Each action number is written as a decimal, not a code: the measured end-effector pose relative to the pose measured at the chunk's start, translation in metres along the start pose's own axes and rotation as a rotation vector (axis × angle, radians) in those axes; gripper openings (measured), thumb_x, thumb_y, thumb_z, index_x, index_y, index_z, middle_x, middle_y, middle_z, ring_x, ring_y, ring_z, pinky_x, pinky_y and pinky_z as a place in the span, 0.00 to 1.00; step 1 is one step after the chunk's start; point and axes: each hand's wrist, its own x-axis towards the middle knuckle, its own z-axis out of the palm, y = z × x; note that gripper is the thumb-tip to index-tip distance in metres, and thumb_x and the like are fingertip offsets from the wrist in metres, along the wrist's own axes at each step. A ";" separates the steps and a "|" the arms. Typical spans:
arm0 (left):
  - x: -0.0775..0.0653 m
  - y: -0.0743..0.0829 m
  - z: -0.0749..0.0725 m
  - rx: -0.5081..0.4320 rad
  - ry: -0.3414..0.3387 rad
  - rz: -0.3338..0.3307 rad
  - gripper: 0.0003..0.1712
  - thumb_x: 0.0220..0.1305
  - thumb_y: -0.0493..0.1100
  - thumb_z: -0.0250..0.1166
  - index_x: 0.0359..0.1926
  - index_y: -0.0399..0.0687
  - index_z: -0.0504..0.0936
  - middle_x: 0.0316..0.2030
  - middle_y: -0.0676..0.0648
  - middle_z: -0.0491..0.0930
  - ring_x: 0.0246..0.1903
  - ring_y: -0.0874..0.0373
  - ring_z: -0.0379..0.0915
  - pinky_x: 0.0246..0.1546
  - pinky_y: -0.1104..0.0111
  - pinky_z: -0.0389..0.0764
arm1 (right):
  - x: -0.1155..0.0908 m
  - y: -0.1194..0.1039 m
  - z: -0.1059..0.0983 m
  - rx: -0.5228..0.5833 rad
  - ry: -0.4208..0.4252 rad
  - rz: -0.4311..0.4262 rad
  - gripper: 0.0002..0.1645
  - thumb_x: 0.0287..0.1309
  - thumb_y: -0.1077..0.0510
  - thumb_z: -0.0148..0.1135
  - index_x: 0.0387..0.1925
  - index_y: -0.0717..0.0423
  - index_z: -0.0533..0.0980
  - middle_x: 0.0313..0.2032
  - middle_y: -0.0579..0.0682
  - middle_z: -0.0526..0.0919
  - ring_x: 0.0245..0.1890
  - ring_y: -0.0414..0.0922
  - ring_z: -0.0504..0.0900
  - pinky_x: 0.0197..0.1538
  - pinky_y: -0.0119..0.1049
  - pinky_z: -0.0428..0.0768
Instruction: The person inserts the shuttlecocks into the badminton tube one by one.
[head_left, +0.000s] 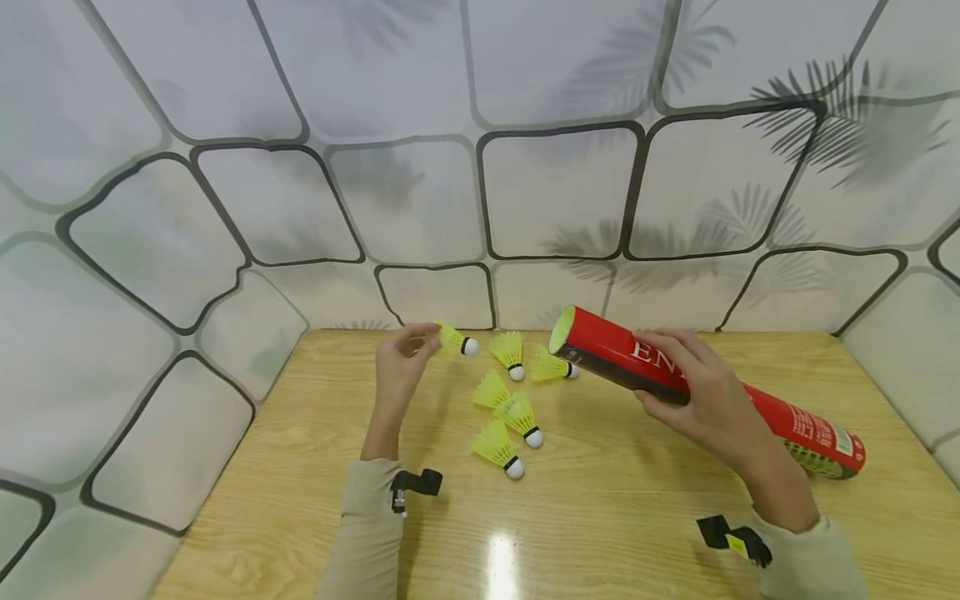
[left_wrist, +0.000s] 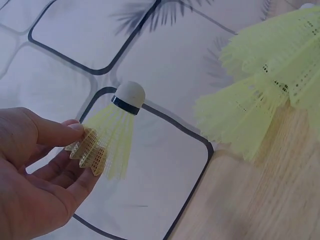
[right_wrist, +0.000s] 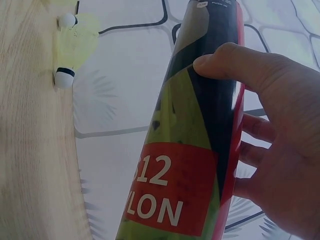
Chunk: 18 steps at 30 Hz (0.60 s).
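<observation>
My left hand [head_left: 401,371] pinches a yellow shuttlecock [head_left: 454,340] by the rim of its skirt, above the back of the table. In the left wrist view the white cork of this shuttlecock [left_wrist: 118,137] points up and away from the fingers. A red shuttlecock tube [head_left: 603,346] is gripped around its middle by my right hand [head_left: 708,400]. It slants, with its pale yellow-green end raised toward the left and the other end lower at the right. The right wrist view shows the thumb across the tube [right_wrist: 175,190]; yellow-green shows through its side.
Several yellow shuttlecocks lie on the wooden table [head_left: 300,500] between the hands. One [head_left: 507,352] is near the back, another [head_left: 551,365] is below the tube's raised end, and one [head_left: 495,446] lies nearest the front. A patterned wall [head_left: 555,200] borders the table's back.
</observation>
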 end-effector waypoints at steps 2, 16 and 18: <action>-0.001 0.004 0.000 -0.042 -0.016 0.002 0.11 0.64 0.26 0.68 0.47 0.31 0.87 0.46 0.34 0.85 0.37 0.60 0.83 0.43 0.73 0.84 | 0.000 0.000 0.000 -0.006 0.000 -0.001 0.47 0.42 0.65 0.83 0.67 0.49 0.74 0.60 0.50 0.76 0.56 0.48 0.77 0.59 0.12 0.59; -0.009 0.030 0.010 -0.132 -0.115 0.065 0.10 0.66 0.27 0.68 0.48 0.30 0.85 0.47 0.35 0.84 0.38 0.57 0.86 0.45 0.63 0.87 | 0.000 0.001 0.001 -0.020 0.000 -0.011 0.48 0.42 0.64 0.83 0.67 0.49 0.75 0.60 0.50 0.76 0.57 0.48 0.76 0.60 0.15 0.62; -0.010 0.032 0.011 -0.131 -0.121 0.074 0.10 0.66 0.28 0.68 0.47 0.31 0.85 0.47 0.35 0.84 0.39 0.55 0.86 0.45 0.63 0.87 | 0.000 0.000 0.001 -0.019 -0.001 -0.012 0.48 0.42 0.64 0.83 0.67 0.49 0.75 0.60 0.50 0.76 0.58 0.48 0.76 0.60 0.14 0.61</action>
